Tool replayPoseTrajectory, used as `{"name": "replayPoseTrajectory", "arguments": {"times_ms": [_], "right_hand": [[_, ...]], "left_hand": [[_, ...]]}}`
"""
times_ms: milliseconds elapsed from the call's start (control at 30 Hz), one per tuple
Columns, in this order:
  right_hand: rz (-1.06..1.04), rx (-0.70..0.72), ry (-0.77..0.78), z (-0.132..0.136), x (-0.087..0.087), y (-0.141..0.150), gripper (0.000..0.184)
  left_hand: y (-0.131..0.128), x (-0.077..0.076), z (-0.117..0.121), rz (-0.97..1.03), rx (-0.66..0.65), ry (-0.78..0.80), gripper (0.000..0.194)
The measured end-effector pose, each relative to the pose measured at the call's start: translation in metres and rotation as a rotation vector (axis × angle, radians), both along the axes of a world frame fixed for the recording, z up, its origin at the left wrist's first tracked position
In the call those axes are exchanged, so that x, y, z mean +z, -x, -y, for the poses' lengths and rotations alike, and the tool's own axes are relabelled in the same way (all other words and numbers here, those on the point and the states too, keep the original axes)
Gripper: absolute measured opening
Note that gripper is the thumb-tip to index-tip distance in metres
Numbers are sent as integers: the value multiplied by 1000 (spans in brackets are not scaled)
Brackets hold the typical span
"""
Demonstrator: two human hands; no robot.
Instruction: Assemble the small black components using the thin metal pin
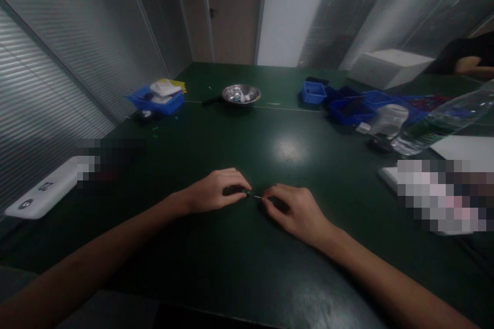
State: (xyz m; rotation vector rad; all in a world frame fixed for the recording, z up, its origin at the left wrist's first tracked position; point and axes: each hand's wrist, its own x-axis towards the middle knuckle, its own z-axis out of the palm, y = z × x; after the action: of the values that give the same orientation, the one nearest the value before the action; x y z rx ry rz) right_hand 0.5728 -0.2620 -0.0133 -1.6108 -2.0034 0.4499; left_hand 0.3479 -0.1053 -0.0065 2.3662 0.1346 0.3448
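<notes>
My left hand [216, 189] pinches a small dark green piece [247, 193] between thumb and fingertips; its kind is too small to make out. Across from it, my right hand [299, 212] is closed in a pinch on a thin, pale, needle-like piece [258, 197]. That thin piece points left, toward the green one, with a slight gap between them. Both hands are just above or on the dark green tabletop [231, 252], near its middle; whether they rest on it I cannot tell.
A steel bowl [241, 94] with small items stands farther back. At the back left is a filled blue tray [164, 105]. Blue bins [313, 93], a clear bottle [440, 123] and a white box [389, 68] occupy the right. A white device [46, 190] lies left. Another person's arm [473, 64] shows far right.
</notes>
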Motion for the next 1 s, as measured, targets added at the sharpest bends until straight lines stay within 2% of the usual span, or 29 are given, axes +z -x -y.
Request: {"name": "replayPoseTrajectory", "arguments": {"times_ms": [233,367,567,700,867,1000], "right_hand": [[12,8,-1,-2,-1,3,17],[-74,11,-55,-4,0,8,17],[-78,-28,-69,0,3,4,20],[-66,-26,-54,2,3,-1,21],[-70,-46,-31,2,2,-2,20],[-62,-41,-32,2,1,-2,19]], "left_hand": [[-4,-2,5,6,-49,17,23],[-9,-6,11,24,-88,21,23],[-8,-5,10,34,-78,48,31],[-7,-3,8,29,-58,33,29],[2,-6,-14,36,83,-63,27],[21,-10,-53,6,320,-166,28]]}}
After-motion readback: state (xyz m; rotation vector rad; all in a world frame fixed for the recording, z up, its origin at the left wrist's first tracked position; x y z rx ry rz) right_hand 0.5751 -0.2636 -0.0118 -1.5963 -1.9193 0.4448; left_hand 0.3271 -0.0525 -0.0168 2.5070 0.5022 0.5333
